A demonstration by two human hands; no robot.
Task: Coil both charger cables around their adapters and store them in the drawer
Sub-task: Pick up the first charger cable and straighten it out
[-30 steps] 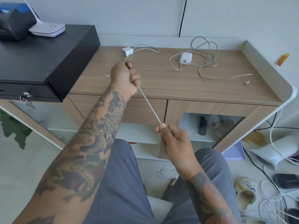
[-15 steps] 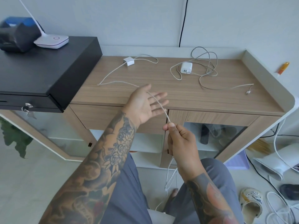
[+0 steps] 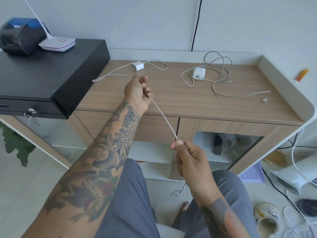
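Two white chargers lie on the wooden counter (image 3: 197, 103). The left adapter (image 3: 138, 65) sits near the back, and its cable (image 3: 163, 115) runs forward off the front edge. My left hand (image 3: 138, 94) grips that cable above the counter. My right hand (image 3: 189, 158) pinches it lower down, in front of the cabinet, so the stretch between my hands is taut. The cable's loose end hangs below my right hand. The right adapter (image 3: 198, 73) lies further right amid its own tangled cable (image 3: 221, 78), untouched. A shut wooden drawer front (image 3: 154, 125) sits under the counter.
A black cash drawer (image 3: 48, 74) with a key stands on the left, carrying a dark printer (image 3: 20, 38) and a white lamp base (image 3: 57, 43). Glass-fronted shelves sit below the counter. Cables, sandals and a white appliance (image 3: 295, 176) lie on the floor at right.
My left hand, open under the cable half a second ago, has moved back up over the counter and closed on it. The cable between my hands is pulled straight again.
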